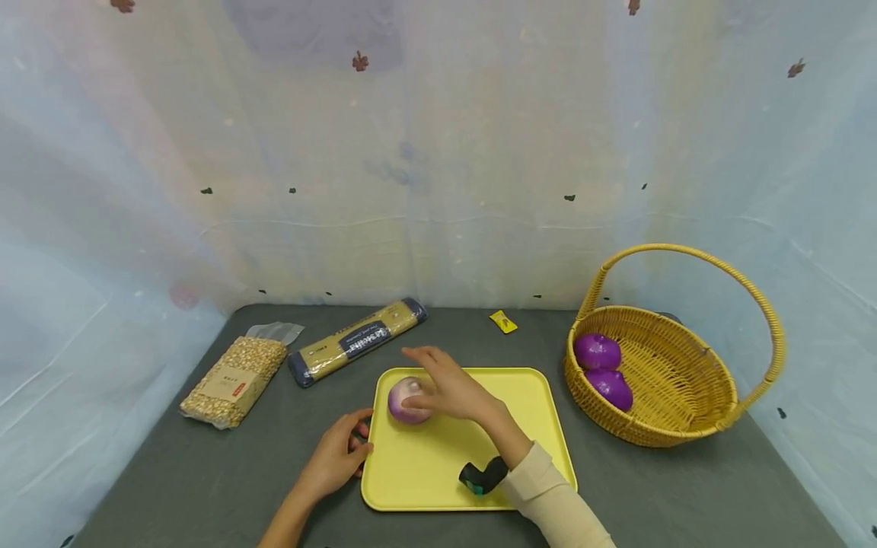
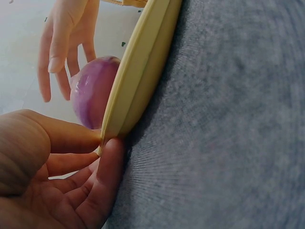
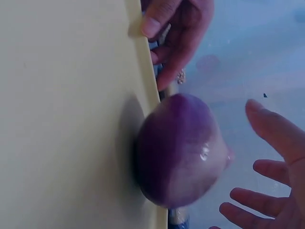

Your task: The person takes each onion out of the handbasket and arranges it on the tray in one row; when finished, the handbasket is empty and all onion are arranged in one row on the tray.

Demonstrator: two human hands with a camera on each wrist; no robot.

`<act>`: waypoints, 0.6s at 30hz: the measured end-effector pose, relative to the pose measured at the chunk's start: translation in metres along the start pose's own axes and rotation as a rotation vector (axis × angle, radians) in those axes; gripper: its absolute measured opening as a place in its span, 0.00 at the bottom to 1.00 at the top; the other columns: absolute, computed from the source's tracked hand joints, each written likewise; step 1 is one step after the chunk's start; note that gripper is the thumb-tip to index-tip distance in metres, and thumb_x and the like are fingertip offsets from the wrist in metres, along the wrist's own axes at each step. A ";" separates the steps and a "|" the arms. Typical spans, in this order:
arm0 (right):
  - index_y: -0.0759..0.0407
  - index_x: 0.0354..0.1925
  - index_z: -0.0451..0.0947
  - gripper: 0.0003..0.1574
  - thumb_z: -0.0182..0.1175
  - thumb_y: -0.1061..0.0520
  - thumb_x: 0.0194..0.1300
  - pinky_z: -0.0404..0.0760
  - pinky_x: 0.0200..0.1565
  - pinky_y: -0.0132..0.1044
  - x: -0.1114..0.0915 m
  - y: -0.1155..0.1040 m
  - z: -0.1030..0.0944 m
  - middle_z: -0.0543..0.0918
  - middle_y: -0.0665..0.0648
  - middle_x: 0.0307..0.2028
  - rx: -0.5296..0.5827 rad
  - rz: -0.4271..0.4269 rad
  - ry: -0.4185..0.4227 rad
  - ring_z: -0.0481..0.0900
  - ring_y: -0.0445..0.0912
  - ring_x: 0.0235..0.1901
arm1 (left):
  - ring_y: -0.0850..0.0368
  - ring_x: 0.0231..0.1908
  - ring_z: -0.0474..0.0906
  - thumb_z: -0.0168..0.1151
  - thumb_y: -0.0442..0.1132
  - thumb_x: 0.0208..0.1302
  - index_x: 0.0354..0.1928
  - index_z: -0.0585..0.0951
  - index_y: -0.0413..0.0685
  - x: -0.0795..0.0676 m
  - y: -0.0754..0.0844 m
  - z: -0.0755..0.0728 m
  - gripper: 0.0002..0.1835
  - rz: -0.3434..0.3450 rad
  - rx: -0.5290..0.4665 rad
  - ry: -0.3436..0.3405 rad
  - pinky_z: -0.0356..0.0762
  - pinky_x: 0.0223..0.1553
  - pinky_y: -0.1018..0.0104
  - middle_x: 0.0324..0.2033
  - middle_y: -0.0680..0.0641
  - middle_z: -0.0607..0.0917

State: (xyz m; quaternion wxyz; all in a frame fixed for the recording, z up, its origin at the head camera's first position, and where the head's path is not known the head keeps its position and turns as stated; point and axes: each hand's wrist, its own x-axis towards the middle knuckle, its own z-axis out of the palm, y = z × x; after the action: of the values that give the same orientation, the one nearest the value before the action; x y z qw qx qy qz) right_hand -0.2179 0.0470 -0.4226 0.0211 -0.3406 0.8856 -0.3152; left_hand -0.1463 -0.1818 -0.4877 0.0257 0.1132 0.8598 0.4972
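A purple-and-white onion (image 1: 406,401) sits on the left part of a yellow tray (image 1: 466,487). My right hand (image 1: 448,390) hovers over it with fingers spread, and in the right wrist view a gap shows between the fingers (image 3: 259,202) and the onion (image 3: 178,151). At the tray's left edge, my left hand (image 1: 337,454) pinches the rim. The left wrist view has the thumb and fingers (image 2: 107,164) on either side of that rim (image 2: 138,71).
Right of the tray stands a wicker basket (image 1: 712,380) with a tall handle, holding two purple onions (image 1: 597,352). Behind the tray lie a long spaghetti pack (image 1: 359,340) and a small yellow packet (image 1: 503,322). A bag of pale kernels (image 1: 236,380) lies at the left.
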 end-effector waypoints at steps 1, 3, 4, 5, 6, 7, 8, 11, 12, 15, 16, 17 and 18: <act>0.49 0.70 0.56 0.48 0.64 0.43 0.57 0.68 0.62 0.48 0.000 0.001 -0.002 0.62 0.57 0.64 0.004 0.006 0.004 0.61 0.52 0.64 | 0.63 0.21 0.72 0.59 0.22 0.55 0.58 0.70 0.34 0.000 0.000 0.000 0.26 -0.001 -0.002 0.001 0.76 0.12 0.69 0.35 0.43 0.72; 0.50 0.70 0.56 0.46 0.63 0.42 0.58 0.67 0.62 0.49 -0.001 0.002 -0.005 0.62 0.57 0.64 0.007 0.006 0.020 0.60 0.51 0.64 | 0.62 0.21 0.72 0.59 0.22 0.55 0.58 0.70 0.34 0.000 0.000 0.000 0.26 -0.004 -0.009 0.003 0.76 0.12 0.69 0.35 0.43 0.72; 0.49 0.69 0.56 0.45 0.62 0.42 0.59 0.67 0.62 0.49 -0.001 0.003 -0.006 0.62 0.56 0.64 0.006 0.007 0.028 0.60 0.51 0.64 | 0.62 0.21 0.72 0.59 0.22 0.55 0.58 0.70 0.35 0.000 0.000 0.000 0.26 -0.005 -0.011 0.004 0.76 0.12 0.69 0.35 0.43 0.72; 0.50 0.69 0.57 0.45 0.62 0.42 0.59 0.67 0.62 0.49 -0.002 0.004 -0.008 0.63 0.56 0.64 0.006 0.003 0.038 0.60 0.51 0.64 | 0.62 0.21 0.72 0.60 0.22 0.55 0.58 0.70 0.35 0.000 0.000 0.000 0.26 -0.004 -0.015 0.003 0.76 0.11 0.69 0.35 0.43 0.71; 0.51 0.69 0.58 0.44 0.62 0.42 0.59 0.67 0.62 0.49 -0.002 0.005 -0.010 0.63 0.57 0.63 0.007 -0.002 0.051 0.61 0.51 0.64 | 0.62 0.21 0.72 0.60 0.22 0.55 0.58 0.70 0.35 0.000 0.000 0.000 0.26 -0.005 -0.016 0.003 0.75 0.11 0.69 0.35 0.43 0.71; 0.51 0.69 0.58 0.44 0.62 0.42 0.59 0.67 0.62 0.49 -0.003 0.006 -0.011 0.64 0.56 0.63 0.006 -0.007 0.062 0.61 0.51 0.64 | 0.62 0.21 0.72 0.60 0.22 0.55 0.58 0.70 0.35 0.000 0.000 0.000 0.26 -0.005 -0.015 0.003 0.75 0.11 0.69 0.34 0.43 0.71; 0.52 0.68 0.59 0.44 0.62 0.43 0.59 0.67 0.62 0.50 -0.003 0.007 -0.013 0.64 0.56 0.63 0.009 -0.013 0.074 0.62 0.51 0.64 | 0.62 0.21 0.72 0.60 0.22 0.55 0.58 0.71 0.35 0.000 0.000 0.000 0.26 -0.004 -0.012 0.003 0.75 0.11 0.69 0.34 0.43 0.72; 0.54 0.67 0.61 0.41 0.63 0.45 0.60 0.68 0.61 0.50 -0.005 0.011 -0.017 0.65 0.56 0.62 0.013 -0.033 0.109 0.63 0.51 0.63 | 0.62 0.21 0.72 0.60 0.22 0.55 0.58 0.70 0.35 0.000 0.000 0.000 0.26 -0.005 -0.009 0.000 0.76 0.11 0.69 0.35 0.43 0.72; 0.55 0.66 0.62 0.41 0.63 0.46 0.60 0.68 0.61 0.50 -0.006 0.012 -0.018 0.66 0.57 0.62 0.012 -0.040 0.119 0.63 0.51 0.62 | 0.62 0.21 0.72 0.60 0.22 0.55 0.58 0.70 0.35 0.000 0.001 0.000 0.26 -0.005 -0.008 0.000 0.76 0.11 0.69 0.35 0.43 0.72; 0.55 0.65 0.64 0.38 0.63 0.47 0.60 0.69 0.60 0.50 -0.008 0.017 -0.023 0.66 0.57 0.61 0.008 -0.049 0.145 0.64 0.51 0.62 | 0.62 0.21 0.71 0.60 0.22 0.55 0.58 0.70 0.34 -0.001 0.001 0.000 0.26 -0.001 -0.016 -0.003 0.75 0.11 0.69 0.35 0.43 0.72; 0.55 0.65 0.64 0.38 0.63 0.47 0.60 0.69 0.60 0.50 -0.008 0.018 -0.024 0.66 0.57 0.61 0.011 -0.049 0.152 0.64 0.51 0.62 | 0.62 0.21 0.71 0.60 0.23 0.55 0.58 0.70 0.34 0.000 0.001 0.000 0.26 -0.003 -0.017 -0.003 0.75 0.11 0.69 0.35 0.43 0.72; 0.55 0.65 0.64 0.37 0.62 0.47 0.61 0.69 0.60 0.50 -0.009 0.019 -0.026 0.66 0.56 0.61 0.012 -0.045 0.158 0.64 0.50 0.62 | 0.62 0.21 0.71 0.60 0.22 0.55 0.58 0.70 0.34 0.000 0.001 0.000 0.26 -0.003 -0.017 -0.001 0.75 0.11 0.69 0.34 0.43 0.72; 0.55 0.65 0.64 0.37 0.62 0.46 0.61 0.69 0.60 0.49 -0.010 0.020 -0.028 0.66 0.56 0.61 0.016 -0.042 0.164 0.64 0.50 0.62 | 0.62 0.21 0.71 0.60 0.22 0.55 0.58 0.70 0.34 0.000 0.001 0.000 0.26 -0.002 -0.016 -0.001 0.75 0.11 0.69 0.34 0.43 0.72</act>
State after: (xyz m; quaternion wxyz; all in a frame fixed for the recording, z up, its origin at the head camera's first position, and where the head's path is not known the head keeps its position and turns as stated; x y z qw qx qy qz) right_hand -0.2294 0.0798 -0.4136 -0.0554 -0.3320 0.8744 -0.3496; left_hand -0.1460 -0.1819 -0.4870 0.0275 0.1123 0.8558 0.5042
